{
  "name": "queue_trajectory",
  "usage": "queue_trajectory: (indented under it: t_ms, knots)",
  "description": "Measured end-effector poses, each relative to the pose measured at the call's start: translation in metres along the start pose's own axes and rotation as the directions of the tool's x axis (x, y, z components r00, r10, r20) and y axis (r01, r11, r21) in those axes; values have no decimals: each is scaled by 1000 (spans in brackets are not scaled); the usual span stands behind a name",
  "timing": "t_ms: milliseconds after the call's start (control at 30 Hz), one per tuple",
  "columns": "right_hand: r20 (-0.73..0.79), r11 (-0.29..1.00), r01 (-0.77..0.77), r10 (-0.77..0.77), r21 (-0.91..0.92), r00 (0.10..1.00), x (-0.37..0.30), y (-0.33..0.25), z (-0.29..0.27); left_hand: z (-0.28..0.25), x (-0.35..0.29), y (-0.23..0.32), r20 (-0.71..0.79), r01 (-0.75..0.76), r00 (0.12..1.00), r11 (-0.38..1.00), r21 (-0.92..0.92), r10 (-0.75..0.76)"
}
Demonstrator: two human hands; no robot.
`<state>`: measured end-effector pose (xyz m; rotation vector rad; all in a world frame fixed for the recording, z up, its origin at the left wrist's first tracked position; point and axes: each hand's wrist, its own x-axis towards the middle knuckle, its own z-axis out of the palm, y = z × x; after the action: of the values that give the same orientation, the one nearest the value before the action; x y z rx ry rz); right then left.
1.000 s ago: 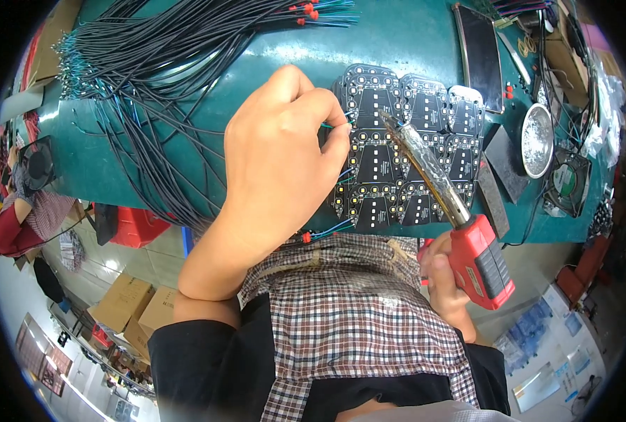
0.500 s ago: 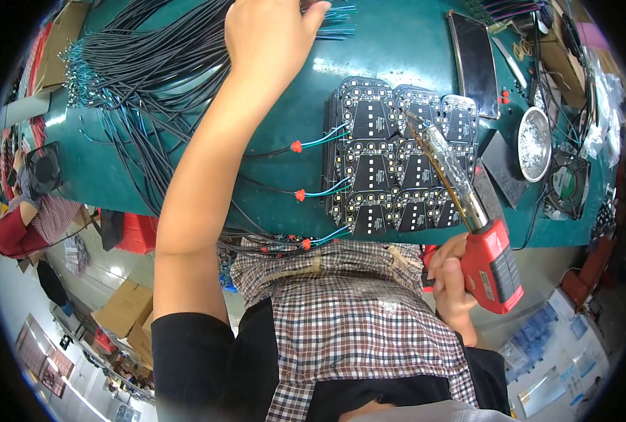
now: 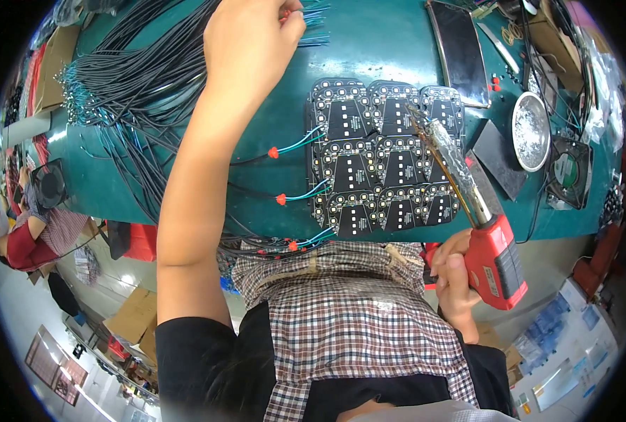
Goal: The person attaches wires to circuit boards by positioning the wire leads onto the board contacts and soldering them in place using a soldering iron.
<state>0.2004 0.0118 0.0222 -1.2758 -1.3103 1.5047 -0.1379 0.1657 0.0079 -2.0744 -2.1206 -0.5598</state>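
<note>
My right hand [image 3: 457, 274] is wrapped round the red and black handle of a soldering gun [image 3: 492, 264]. Its scorched metal barrel slants up over a block of black LED circuit boards [image 3: 355, 172] laid in rows. Three black cables with red clips [image 3: 273, 152] end in blue and green wires that meet the boards' left side. At the far edge my left hand [image 3: 253, 35] has its fingers curled beside the stripped blue ends [image 3: 316, 35] of a large cable bundle [image 3: 144, 70]. A bit of red shows between thumb and fingers; what they hold is mostly hidden.
Right of the boards lie a dark phone-like panel [image 3: 458, 53], a black slab [image 3: 499, 160], a metal bowl [image 3: 531, 132] of silvery bits and a small fan [image 3: 570, 172]. Another fan [image 3: 49, 184] stands at the left table edge, near another person's red sleeve [image 3: 28, 246].
The view has shifted, so boards and cables sit further left. My left hand's thumb has drawn in towards the curled fingers. The soldering gun stays over the boards in my right hand.
</note>
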Motion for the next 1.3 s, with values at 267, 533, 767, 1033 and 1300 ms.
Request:
queue_trajectory:
  t_ms: [267,533,767,1033,1300]
  knots:
    - [-64,1000,-12,14,20,998,5,4,-8,-47,-47,74,310,328,934,769,-548,-177]
    - [49,972,-54,67,-227,997,-6,7,-22,-39,-74,90,256,276,951,853,-442,-174]
    - [161,919,89,-29,-385,987,-4,18,-22,-32,-82,90,189,245,966,871,-426,-179]
    - [203,914,84,-2,-397,979,0,16,-22,-29,-83,90,180,261,963,852,-454,-199]
    - [163,922,31,36,-387,986,-2,17,-21,-28,-82,91,171,257,965,847,-465,-199]
